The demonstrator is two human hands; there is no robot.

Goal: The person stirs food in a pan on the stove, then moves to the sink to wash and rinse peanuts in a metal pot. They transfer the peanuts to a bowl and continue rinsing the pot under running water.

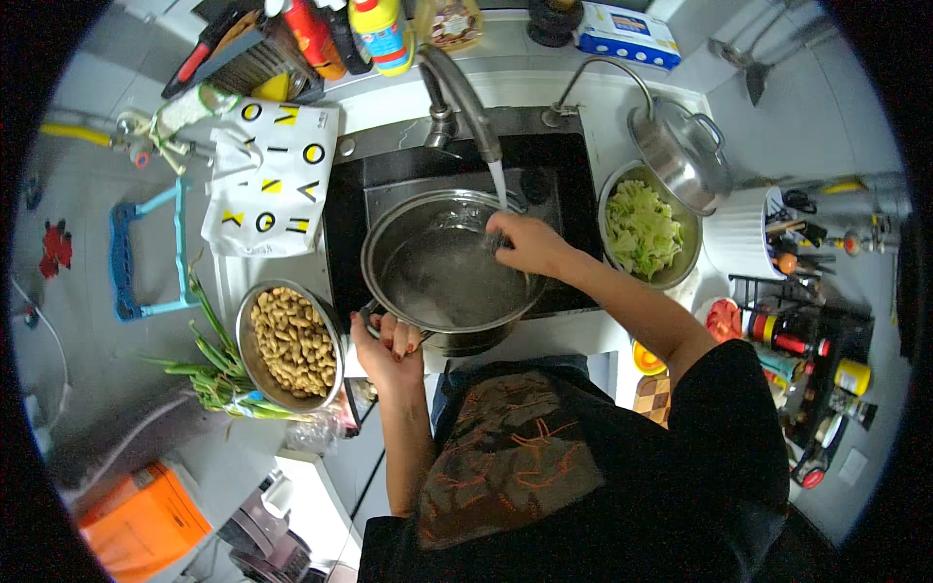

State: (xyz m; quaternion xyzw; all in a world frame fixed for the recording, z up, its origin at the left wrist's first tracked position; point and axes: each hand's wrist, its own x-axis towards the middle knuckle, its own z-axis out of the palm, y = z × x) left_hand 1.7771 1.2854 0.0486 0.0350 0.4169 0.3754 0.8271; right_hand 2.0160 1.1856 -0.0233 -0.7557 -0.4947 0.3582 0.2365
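A large stainless steel pot [415, 328] sits tilted over the dark sink [346, 218], with cloudy water inside. My left hand [386, 339] grips its near left side handle. Inside the far right rim, my right hand [528, 244] has its fingers curled around a small dark object [498, 242], mostly hidden and too unclear to name. Running water [498, 182] falls from the faucet [466, 95] just beyond that hand, into the pot's far right side.
To the left stand a steel bowl of peanuts in shells [291, 342], scallions [219, 375] and a white printed bag [270, 182]. Right of the sink, a bowl of torn lettuce [641, 226] has a metal pot lid [681, 157] leaning over it. A curved thin tap [609, 62] rises behind.
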